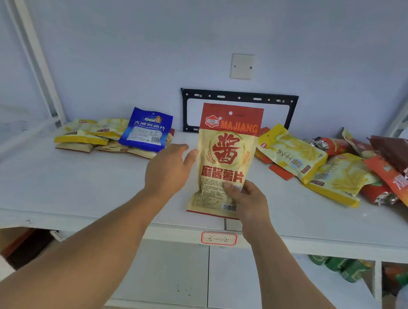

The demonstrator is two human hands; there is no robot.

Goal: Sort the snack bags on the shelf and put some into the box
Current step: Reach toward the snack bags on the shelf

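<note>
My right hand [245, 204] grips the lower right corner of a tan and red MAJIANG snack bag [224, 156] and holds it upright above the white shelf [68, 190]. My left hand [168, 168] is open just left of the bag, with its fingertips at the bag's left edge. A blue snack bag [146, 129] lies on a pile of yellow bags [92, 132] at the shelf's back left. At the back right lies a heap of yellow bags [296, 154] and red and orange bags [400, 172]. No box is in view.
A black metal bracket [239, 97] hangs on the wall behind the held bag. A red-framed label [218, 238] sticks to the shelf's front edge. Green packages [342, 267] lie on the lower shelf at the right. White shelf posts rise at both sides.
</note>
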